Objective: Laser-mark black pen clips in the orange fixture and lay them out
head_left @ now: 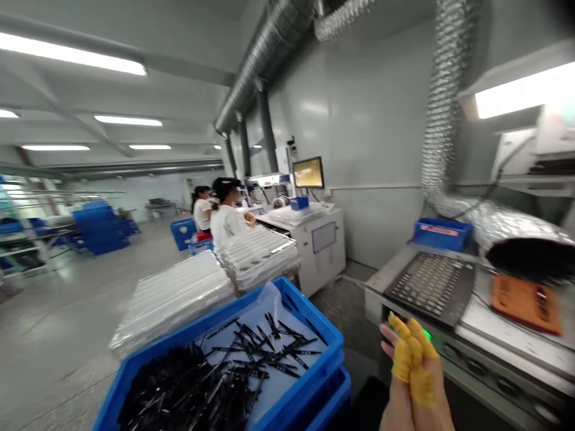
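Both of my hands are together at the lower right, in front of the machine's control panel. Yellow coverings wrap several fingers. My left hand (399,374) is closed, with some bare fingertips showing on its far side. Against it presses my right hand (424,374), its covered fingers bent and closed. Whatever lies between the fingers, if anything, is hidden. A blue crate (333,339) stands to the left of my hands, apart from them. In it, thin black strip-like parts (179,389) lie in a heap and scattered over a pale sheet (274,299).
A keyboard (431,284), an orange object (525,303) and a small blue bin (442,233) sit on the machine at right. A foil duct (516,224) crosses behind. Wrapped tray stacks (175,293) stand beyond the crate. Two people (227,215) sit farther off.
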A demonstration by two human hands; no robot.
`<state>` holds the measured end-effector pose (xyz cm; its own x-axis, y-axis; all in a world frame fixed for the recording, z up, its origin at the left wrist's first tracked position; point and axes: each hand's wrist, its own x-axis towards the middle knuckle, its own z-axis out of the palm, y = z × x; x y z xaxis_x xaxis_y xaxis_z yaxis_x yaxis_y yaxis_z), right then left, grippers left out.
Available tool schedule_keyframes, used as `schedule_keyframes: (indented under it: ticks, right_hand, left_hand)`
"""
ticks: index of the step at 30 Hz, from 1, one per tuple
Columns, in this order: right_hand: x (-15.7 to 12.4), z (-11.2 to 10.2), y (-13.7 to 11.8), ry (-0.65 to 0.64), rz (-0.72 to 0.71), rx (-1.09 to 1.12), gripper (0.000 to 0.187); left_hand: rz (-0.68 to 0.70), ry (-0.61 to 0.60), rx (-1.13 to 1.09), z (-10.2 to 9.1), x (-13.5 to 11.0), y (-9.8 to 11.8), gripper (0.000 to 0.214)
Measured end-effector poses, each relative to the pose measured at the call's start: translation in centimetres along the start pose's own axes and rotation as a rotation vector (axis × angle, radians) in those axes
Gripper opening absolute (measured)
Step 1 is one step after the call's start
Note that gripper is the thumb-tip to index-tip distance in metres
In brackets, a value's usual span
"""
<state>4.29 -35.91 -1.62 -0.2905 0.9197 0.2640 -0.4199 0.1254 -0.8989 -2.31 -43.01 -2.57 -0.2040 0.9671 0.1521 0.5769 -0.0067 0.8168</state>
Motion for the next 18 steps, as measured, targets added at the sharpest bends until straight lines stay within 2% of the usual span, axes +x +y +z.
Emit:
schedule_keyframes:
  ticks: [3,5,8,10,13,16,18]
  right_hand:
    - [0.8,-1.3,0.1,0.138,0.07,0.149,0.069]
    - [1.5,-3.1,0.4,0.205,0.082,0.219,0.07]
    - [1.9,-5.8,1.1,0.288,0.068,0.23,0.07]
    - [1.6,-7.0,1.4,0.28,0.053,0.193,0.069]
    - [0.9,-8.1,1.0,0.154,0.011,0.187,0.074]
    - [0.5,-8.8,0.1,-0.103,-0.002,0.172,0.083]
    - [0.2,-9.1,-0.4,-0.23,0.023,0.097,0.082]
  left_hand:
    - [0.005,-0.161,-0.108,3.6,-0.3,0.3,0.064]
    - [-0.002,-0.248,-0.184,5.1,0.1,0.0,0.06]
    - [0.013,-0.315,-0.28,5.8,2.1,-0.5,0.056]
    - [0.035,-0.314,-0.34,5.7,3.4,-0.4,0.055]
    - [-0.08,-0.414,-0.508,5.4,4.6,0.5,0.051]
    - [-0.195,-0.577,-0.615,5.5,5.2,1.6,0.055]
    - [-0.202,-0.543,-0.645,5.5,5.8,2.0,0.052]
